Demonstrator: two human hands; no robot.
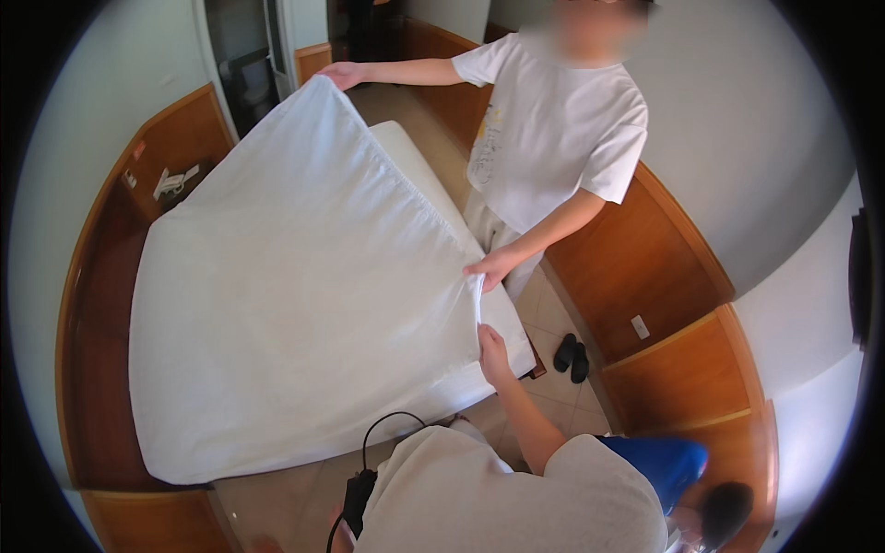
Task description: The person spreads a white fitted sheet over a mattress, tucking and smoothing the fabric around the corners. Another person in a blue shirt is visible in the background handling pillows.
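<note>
A white fitted sheet (276, 276) with a gathered elastic edge lies over a bed. Its near right edge is gripped by my right hand (492, 352), beside the raised corner of a pale mattress (508, 332). Across the bed, a person in a white T-shirt (560, 138) holds the same edge with one hand (492, 268) just above mine, and lifts a far part with the other hand (342, 75). At the bottom edge, a blurred skin-toned patch (266, 545) may be my left hand; its grasp cannot be made out.
A black device (359, 491) with a cable hangs by my left side. Dark slippers (571, 358) lie on the tiled floor past the bed's foot. Someone in blue (657, 463) is at lower right. Wood panelling (657, 276) lines the walls; a white telephone (174, 183) sits near the headboard.
</note>
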